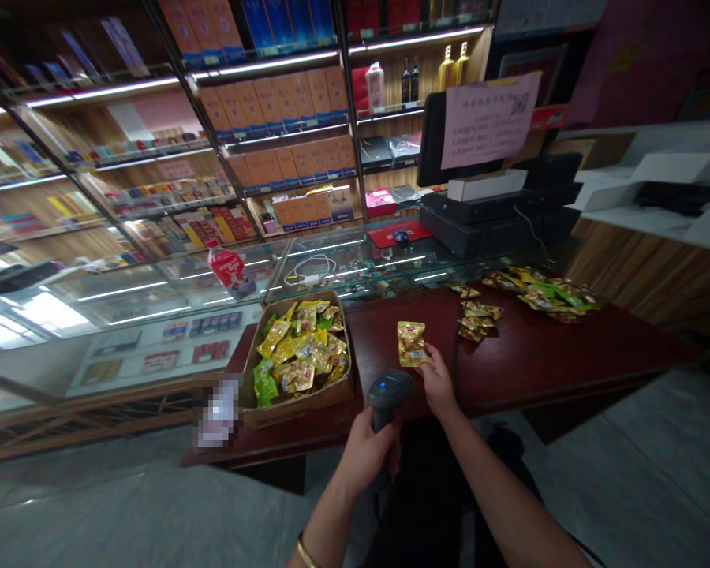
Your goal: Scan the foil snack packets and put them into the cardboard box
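Note:
My left hand (367, 450) is wrapped round the handle of a dark barcode scanner (390, 386), its head showing a small blue light. Between the fingers and thumb of my right hand (439, 383) is a gold snack packet (412, 345), raised just beyond the scanner with its printed face towards me. To the left, an open cardboard box (296, 412) holds many gold, yellow and green packets. A small group of gold packets (478, 319) lies on the dark red table (384, 315) to the right, and a larger pile of packets (544, 293) is behind it.
A glass display counter (343, 272) runs along the table's far side, with a red-labelled bottle (230, 270) on it. A cash register with a monitor (435, 142) stands at the back right. A blurred-out item (218, 412) is at the table's left corner. Stocked shelves (272, 102) line the wall.

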Demonstrator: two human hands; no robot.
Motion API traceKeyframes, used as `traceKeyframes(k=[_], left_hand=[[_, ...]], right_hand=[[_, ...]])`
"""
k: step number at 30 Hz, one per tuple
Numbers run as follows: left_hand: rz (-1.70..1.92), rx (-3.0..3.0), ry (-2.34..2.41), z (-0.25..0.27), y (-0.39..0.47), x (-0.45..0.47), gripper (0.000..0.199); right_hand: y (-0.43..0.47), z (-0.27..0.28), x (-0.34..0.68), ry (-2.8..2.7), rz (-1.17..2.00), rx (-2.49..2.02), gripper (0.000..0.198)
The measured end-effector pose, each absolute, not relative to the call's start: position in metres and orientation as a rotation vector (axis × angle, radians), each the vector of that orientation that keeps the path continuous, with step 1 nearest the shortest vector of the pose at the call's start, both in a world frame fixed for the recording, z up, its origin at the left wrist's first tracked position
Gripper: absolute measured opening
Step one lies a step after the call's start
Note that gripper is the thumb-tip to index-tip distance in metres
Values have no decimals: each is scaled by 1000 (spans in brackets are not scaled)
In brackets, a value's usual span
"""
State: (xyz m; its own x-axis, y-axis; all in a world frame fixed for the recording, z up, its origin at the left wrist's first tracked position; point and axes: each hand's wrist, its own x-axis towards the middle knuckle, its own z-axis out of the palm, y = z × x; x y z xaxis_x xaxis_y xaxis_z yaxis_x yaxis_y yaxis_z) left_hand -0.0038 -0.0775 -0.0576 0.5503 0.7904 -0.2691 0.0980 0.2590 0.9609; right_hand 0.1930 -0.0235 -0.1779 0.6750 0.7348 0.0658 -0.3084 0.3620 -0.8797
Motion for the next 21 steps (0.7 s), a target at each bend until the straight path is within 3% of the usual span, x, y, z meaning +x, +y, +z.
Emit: traceKeyframes(k=[13, 21], left_hand=[[597, 1239, 861, -59, -77, -6, 24], [606, 1336, 1051, -97, -47, -2, 17]], right_hand=[[-29, -165, 191, -504, 723, -1043, 48], [-34, -172, 193, -461, 729, -1080, 53]])
